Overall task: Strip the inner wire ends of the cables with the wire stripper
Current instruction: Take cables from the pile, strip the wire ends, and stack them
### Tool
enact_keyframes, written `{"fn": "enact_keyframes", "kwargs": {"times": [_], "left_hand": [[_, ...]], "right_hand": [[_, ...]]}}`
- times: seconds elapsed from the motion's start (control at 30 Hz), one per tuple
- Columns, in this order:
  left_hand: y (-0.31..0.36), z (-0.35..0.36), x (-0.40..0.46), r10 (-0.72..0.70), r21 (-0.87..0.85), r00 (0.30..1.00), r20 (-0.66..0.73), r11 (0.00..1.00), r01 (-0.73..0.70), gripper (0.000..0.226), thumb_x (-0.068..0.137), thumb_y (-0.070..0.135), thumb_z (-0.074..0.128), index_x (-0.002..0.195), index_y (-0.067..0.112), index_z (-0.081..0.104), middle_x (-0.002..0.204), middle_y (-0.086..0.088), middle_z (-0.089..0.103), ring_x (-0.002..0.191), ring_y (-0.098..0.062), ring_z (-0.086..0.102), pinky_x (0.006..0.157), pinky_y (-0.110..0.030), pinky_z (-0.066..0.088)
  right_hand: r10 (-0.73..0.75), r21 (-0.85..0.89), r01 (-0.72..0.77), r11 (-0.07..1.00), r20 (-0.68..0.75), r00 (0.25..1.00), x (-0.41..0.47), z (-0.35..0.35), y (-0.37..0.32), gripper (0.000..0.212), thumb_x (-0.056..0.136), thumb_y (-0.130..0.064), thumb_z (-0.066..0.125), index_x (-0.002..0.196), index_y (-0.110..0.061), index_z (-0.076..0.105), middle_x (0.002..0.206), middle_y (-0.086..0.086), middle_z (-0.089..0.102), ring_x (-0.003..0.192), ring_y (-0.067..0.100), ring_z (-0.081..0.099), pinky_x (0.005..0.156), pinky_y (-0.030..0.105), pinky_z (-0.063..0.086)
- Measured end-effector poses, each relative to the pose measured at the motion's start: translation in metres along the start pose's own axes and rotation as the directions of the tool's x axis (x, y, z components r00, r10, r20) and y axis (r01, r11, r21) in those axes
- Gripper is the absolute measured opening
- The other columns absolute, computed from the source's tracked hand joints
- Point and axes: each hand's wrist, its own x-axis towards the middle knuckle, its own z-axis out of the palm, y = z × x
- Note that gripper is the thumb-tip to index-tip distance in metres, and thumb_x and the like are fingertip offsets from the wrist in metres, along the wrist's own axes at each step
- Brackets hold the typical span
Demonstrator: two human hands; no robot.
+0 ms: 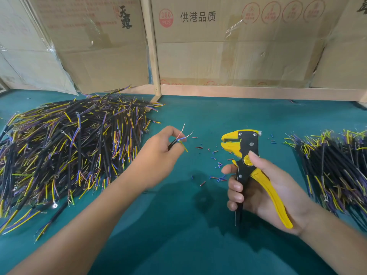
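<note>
Nearest us, our right hand (pixel 264 187) wraps the yellow wire stripper (pixel 248 155), nose parted, over the desk's middle. Our left hand (pixel 158 151) pinches one black cable (pixel 172 144): red and blue inner wires (pixel 183 133) look bared, the yellow-green wire (pixel 183 146) still insulated. Likely next: feed that end into the nose, squeeze. Cable piles sit at left edge (pixel 65 147) and right edge (pixel 333 167).

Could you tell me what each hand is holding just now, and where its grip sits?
Left hand pinches a cable near its stripped end; right hand grips the wire stripper by its handles.
</note>
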Motion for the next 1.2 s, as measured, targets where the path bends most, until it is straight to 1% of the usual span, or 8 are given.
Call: {"fn": "enact_keyframes", "kwargs": {"times": [0.17,0.33,0.47,0.67,0.9,1.03,1.1,1.2], "left_hand": [[0.002,0.004,-0.002,-0.030,-0.152,0.999,0.015,0.988,0.032,0.007,0.096,0.024,0.051,0.093,0.022,0.057,0.045,0.011,0.029,0.044,-0.014,0.020,0.042,-0.023,0.020],[0.007,0.005,-0.007,-0.054,-0.319,0.994,0.095,0.944,0.082,0.024,0.077,0.044,0.055,0.088,0.024,0.059,0.054,0.009,0.027,0.049,-0.015,0.019,0.048,-0.026,0.018],[0.010,0.005,-0.008,-0.076,-0.479,0.981,0.181,0.864,0.155,0.026,0.071,0.044,0.060,0.084,0.021,0.059,0.054,0.008,0.028,0.047,-0.014,0.018,0.047,-0.022,0.017],[0.008,0.009,-0.008,-0.043,-0.414,0.998,0.039,0.909,0.055,0.016,0.084,0.045,0.055,0.076,0.031,0.056,0.056,0.006,0.023,0.049,-0.018,0.016,0.049,-0.030,0.014],[0.005,0.016,-0.008,-0.016,-0.374,1.000,-0.017,0.928,0.009,0.021,0.094,0.042,0.042,0.093,0.037,0.063,0.053,0.012,0.022,0.047,-0.015,0.016,0.047,-0.023,0.017],[0.006,0.018,-0.008,-0.030,-0.222,0.999,-0.035,0.975,0.021,0.025,0.090,0.040,0.047,0.115,0.041,0.050,0.052,0.012,0.028,0.046,-0.013,0.024,0.041,-0.023,0.026],[0.012,0.024,-0.006,-0.157,-0.398,0.988,-0.013,0.907,0.139,0.034,0.082,0.031,0.049,0.116,0.032,0.046,0.054,0.011,0.031,0.046,-0.012,0.023,0.039,-0.022,0.024],[0.024,0.028,-0.003,-0.297,-0.741,0.954,0.032,0.634,0.222,0.014,0.094,0.019,0.045,0.106,0.013,0.049,0.058,0.004,0.032,0.045,-0.012,0.019,0.041,-0.021,0.019]], "right_hand": [[0.012,-0.020,-0.012,1.000,0.014,1.000,0.002,-0.004,0.002,0.060,0.088,-0.055,0.066,0.113,-0.001,0.066,0.076,0.012,0.046,0.065,0.028,0.045,0.067,0.044,0.049],[0.031,-0.019,-0.031,0.999,0.010,0.999,0.006,-0.008,0.004,0.058,0.090,-0.054,0.064,0.114,-0.001,0.066,0.076,0.012,0.049,0.066,0.027,0.047,0.068,0.044,0.049],[0.038,-0.014,-0.038,0.999,-0.005,0.999,0.010,-0.012,0.004,0.059,0.088,-0.053,0.068,0.115,0.000,0.066,0.078,0.012,0.049,0.067,0.027,0.047,0.070,0.045,0.049],[0.051,0.031,-0.050,0.998,-0.014,0.999,0.014,-0.016,0.002,0.061,0.085,-0.052,0.072,0.117,0.000,0.066,0.078,0.012,0.049,0.066,0.027,0.048,0.068,0.044,0.050],[0.051,0.030,-0.051,0.998,0.010,0.999,0.013,-0.018,0.003,0.060,0.088,-0.052,0.069,0.118,0.000,0.064,0.080,0.013,0.049,0.066,0.027,0.048,0.069,0.043,0.049],[0.060,0.039,-0.060,0.997,0.010,0.998,0.013,-0.018,0.003,0.058,0.089,-0.051,0.067,0.116,0.000,0.066,0.079,0.013,0.050,0.067,0.028,0.048,0.068,0.044,0.050],[0.071,0.044,-0.071,0.996,0.012,0.997,0.013,-0.018,0.002,0.057,0.090,-0.052,0.066,0.116,-0.001,0.066,0.079,0.013,0.051,0.067,0.028,0.048,0.069,0.044,0.050],[0.093,0.056,-0.093,0.994,0.005,0.996,0.014,-0.017,0.002,0.056,0.091,-0.051,0.064,0.116,0.000,0.066,0.080,0.012,0.051,0.067,0.028,0.048,0.069,0.044,0.050]]}}
